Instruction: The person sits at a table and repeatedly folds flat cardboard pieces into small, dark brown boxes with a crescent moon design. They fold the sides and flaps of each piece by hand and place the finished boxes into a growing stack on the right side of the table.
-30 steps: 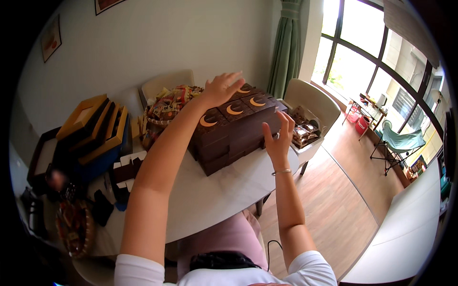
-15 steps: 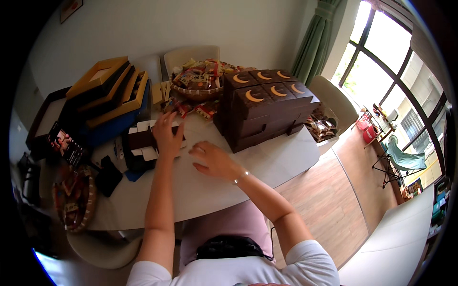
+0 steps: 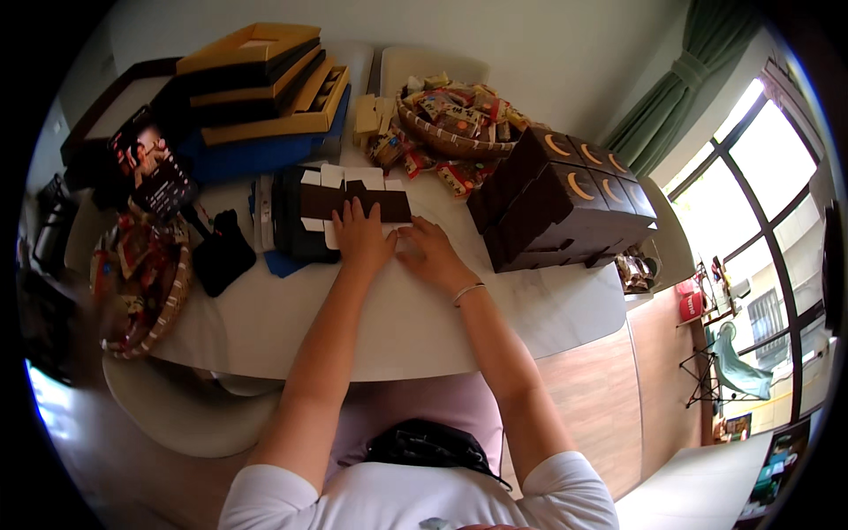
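A flat, unfolded dark brown carton with white flaps lies on the white table. My left hand rests on its near side, fingers stretched out and slightly apart. Beside it, my right hand lies by the carton's near right corner with fingers loosely spread, holding nothing visible. Part of the carton is hidden under the left hand. A dark flat pile sits under and left of the carton. To the right stands a block of stacked dark brown boxes with yellow crescents on top.
A wicker basket of wrapped snacks stands behind, with loose packets before it. Gold-and-black trays are stacked at the back left. A phone on a black stand and another snack basket are at the left.
My view has turned left. My left hand has gone from gripping the carton to lying flat on it, and the carton now lies spread out. My right hand has come close to its edge.
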`<control>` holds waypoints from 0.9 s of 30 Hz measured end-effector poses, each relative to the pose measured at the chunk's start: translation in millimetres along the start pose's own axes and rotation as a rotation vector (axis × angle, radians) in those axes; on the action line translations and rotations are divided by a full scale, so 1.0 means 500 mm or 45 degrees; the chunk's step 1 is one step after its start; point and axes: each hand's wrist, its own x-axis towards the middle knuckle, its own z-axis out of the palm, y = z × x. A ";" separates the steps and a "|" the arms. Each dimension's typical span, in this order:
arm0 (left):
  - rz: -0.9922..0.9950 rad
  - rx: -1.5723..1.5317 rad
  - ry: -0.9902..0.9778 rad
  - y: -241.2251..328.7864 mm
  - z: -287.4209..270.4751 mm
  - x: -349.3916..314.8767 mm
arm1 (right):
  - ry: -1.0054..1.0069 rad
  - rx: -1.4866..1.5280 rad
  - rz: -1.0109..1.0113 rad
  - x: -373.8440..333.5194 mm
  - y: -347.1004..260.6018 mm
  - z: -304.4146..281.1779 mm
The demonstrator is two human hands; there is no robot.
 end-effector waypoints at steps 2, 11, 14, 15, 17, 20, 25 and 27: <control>0.041 -0.019 0.027 0.006 0.006 0.000 | 0.090 0.118 -0.002 0.006 0.017 0.003; -0.225 -0.479 0.158 0.015 -0.009 0.015 | 0.495 0.569 0.471 0.022 0.024 -0.018; -0.415 -0.846 0.011 0.001 -0.026 0.033 | 0.493 0.760 0.656 0.025 0.044 -0.029; -0.401 -0.698 0.042 -0.008 -0.018 0.040 | 0.451 0.822 0.685 0.027 0.039 -0.035; -0.434 -0.730 -0.080 -0.012 -0.020 0.039 | 0.364 0.943 0.745 0.020 0.026 -0.053; -0.465 -0.710 -0.221 0.002 -0.042 0.035 | 0.351 0.898 0.615 0.013 0.015 -0.052; -0.356 -0.774 -0.053 -0.011 -0.011 0.041 | 0.389 1.046 0.516 0.020 0.020 -0.047; -0.242 -0.827 0.150 -0.028 0.013 0.046 | 0.433 1.169 0.450 0.026 0.013 -0.048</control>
